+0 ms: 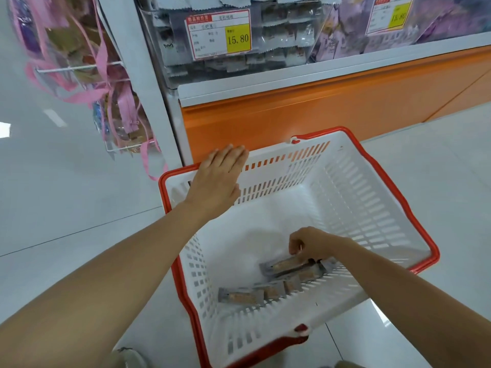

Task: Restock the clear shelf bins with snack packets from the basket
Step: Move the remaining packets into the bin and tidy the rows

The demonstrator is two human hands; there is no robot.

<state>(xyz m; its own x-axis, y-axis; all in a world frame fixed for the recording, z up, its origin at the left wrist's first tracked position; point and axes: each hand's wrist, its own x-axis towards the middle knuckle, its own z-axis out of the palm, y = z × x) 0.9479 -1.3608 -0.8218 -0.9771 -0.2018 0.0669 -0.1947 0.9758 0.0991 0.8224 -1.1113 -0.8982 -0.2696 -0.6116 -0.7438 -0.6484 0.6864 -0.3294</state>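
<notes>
Snack packets [240, 297] lie in the basket [345, 181]; right hand [312, 244] pinches one.

1. Basket [358, 208]: moulded plastic; white slotted walls smooth, low sheen; red rim glossier.
2. Snack packets [287, 265]: thin plastic film, grey ends, clear middle, slight shine.
3. Clear bin [279, 35]: transparent hard plastic, glossy, glare on the front.
4. Price label [219, 35]: printed paper, matt.
5. Base panel [318, 107]: orange, smooth, satin sheen.
6. Floor [66, 208]: pale tiles, polished, bright reflections.
7. Ribbons [101, 62]: pink, cloth-like, soft sheen.
8. Wire rack [79, 67]: thin white-coated wire.
</notes>
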